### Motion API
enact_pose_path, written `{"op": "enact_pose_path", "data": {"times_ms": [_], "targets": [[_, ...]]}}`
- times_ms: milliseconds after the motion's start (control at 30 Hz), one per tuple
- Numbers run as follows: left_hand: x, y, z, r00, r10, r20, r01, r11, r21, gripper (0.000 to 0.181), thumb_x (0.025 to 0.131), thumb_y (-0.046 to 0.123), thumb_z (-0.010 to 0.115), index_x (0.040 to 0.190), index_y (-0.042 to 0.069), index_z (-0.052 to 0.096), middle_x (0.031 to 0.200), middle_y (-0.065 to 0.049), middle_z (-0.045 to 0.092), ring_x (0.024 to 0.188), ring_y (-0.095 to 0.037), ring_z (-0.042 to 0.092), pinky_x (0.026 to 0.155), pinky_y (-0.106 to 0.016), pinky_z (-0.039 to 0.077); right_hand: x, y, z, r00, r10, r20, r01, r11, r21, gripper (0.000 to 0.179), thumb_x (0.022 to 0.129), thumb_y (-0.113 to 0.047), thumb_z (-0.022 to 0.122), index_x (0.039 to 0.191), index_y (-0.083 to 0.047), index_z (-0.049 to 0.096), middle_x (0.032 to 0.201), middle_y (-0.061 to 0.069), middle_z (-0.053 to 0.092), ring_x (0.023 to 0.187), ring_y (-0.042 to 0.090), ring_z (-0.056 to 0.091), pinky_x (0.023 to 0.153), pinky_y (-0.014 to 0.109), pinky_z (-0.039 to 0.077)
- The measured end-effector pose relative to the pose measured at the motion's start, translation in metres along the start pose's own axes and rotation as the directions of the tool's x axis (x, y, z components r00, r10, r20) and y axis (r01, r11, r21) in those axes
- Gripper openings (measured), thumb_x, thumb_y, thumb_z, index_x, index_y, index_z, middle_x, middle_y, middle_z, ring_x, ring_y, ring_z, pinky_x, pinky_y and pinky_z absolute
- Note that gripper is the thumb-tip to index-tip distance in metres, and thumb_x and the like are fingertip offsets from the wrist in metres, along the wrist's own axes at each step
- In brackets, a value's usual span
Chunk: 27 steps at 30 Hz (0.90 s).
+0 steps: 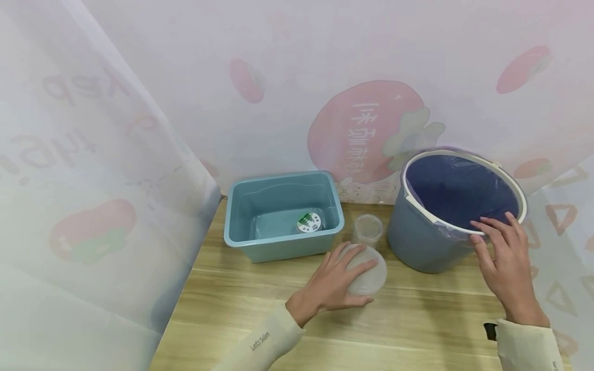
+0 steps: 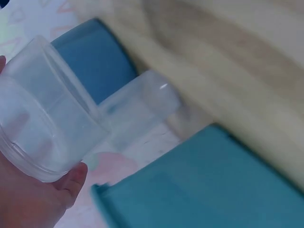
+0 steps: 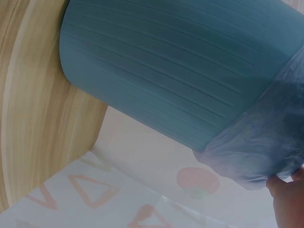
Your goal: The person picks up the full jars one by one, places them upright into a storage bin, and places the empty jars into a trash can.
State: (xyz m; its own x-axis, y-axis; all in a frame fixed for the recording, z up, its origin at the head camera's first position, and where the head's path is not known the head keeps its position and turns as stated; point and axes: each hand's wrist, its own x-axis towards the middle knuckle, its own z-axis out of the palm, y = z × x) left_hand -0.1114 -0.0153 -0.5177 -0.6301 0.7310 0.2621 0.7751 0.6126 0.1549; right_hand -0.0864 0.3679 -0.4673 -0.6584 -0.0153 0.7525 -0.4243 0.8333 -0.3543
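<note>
My left hand spreads over a round clear plastic tub and grips it, thumb on the near side. In the left wrist view the tub shows translucent walls and a ridged rim by the palm. A smaller clear plastic cup stands just behind it. My right hand holds the near right rim of a blue trash bin, thumb outside and fingers over the edge. In the right wrist view, thumb and finger meet the plastic liner folded over the bin's top.
Left of the cup stands a teal rectangular basin, with a round white label with a green print inside. The wood-grain table ends at a white curtain printed with strawberries, behind and at both sides.
</note>
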Motion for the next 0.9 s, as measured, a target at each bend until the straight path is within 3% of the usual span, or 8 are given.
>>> {"op": "enact_pose_path", "data": {"times_ms": [200,400,533,700,900], "targets": [[0.023,0.010,-0.033,0.998,0.036,-0.049,-0.035,0.999,0.023,0.081,0.090,0.073,0.074,0.160,0.042,0.052,0.172,-0.001,0.042,0.158,-0.035,0.038,0.106,-0.049,0.054,0.001,-0.001,-0.002,1.000,0.007,0.002,-0.007,1.000,-0.006,0.066,0.115,-0.052,0.050,0.124,0.009,0.073,0.130,0.036,0.066,0.138,0.054,0.051,0.135,0.060,0.021],[0.046,0.025,-0.069,0.985,0.098,-0.142,-0.093,0.995,0.047,0.079,0.089,0.073,0.074,0.159,0.041,0.055,0.170,0.000,0.044,0.158,-0.033,0.039,0.101,-0.043,0.053,0.001,0.000,-0.003,1.000,0.016,0.019,-0.016,1.000,-0.010,0.067,0.115,-0.053,0.050,0.126,0.009,0.072,0.131,0.036,0.065,0.140,0.055,0.049,0.135,0.061,0.020],[0.061,0.035,-0.090,0.974,0.141,-0.176,-0.130,0.989,0.071,0.079,0.090,0.074,0.071,0.159,0.041,0.054,0.171,-0.001,0.043,0.158,-0.033,0.040,0.108,-0.044,0.053,0.001,0.001,-0.001,1.000,0.012,-0.011,-0.012,1.000,0.007,0.064,0.114,-0.052,0.053,0.124,0.007,0.074,0.129,0.035,0.066,0.138,0.052,0.052,0.135,0.059,0.021],[0.081,0.047,-0.108,0.966,0.176,-0.191,-0.168,0.984,0.058,0.081,0.090,0.074,0.072,0.160,0.037,0.055,0.172,-0.004,0.043,0.160,-0.036,0.037,0.114,-0.049,0.052,0.001,0.001,0.000,1.000,-0.002,-0.021,0.002,1.000,0.004,0.066,0.114,-0.053,0.051,0.123,0.008,0.074,0.127,0.035,0.067,0.136,0.052,0.053,0.134,0.060,0.022],[0.113,0.058,-0.122,0.961,0.182,-0.210,-0.162,0.981,0.106,0.084,0.090,0.081,0.068,0.162,0.039,0.052,0.174,-0.002,0.041,0.160,-0.033,0.038,0.115,-0.044,0.050,0.001,0.001,0.001,1.000,-0.012,-0.018,0.012,1.000,-0.002,0.069,0.114,-0.055,0.050,0.123,0.009,0.073,0.128,0.036,0.067,0.132,0.055,0.054,0.134,0.060,0.023]]}}
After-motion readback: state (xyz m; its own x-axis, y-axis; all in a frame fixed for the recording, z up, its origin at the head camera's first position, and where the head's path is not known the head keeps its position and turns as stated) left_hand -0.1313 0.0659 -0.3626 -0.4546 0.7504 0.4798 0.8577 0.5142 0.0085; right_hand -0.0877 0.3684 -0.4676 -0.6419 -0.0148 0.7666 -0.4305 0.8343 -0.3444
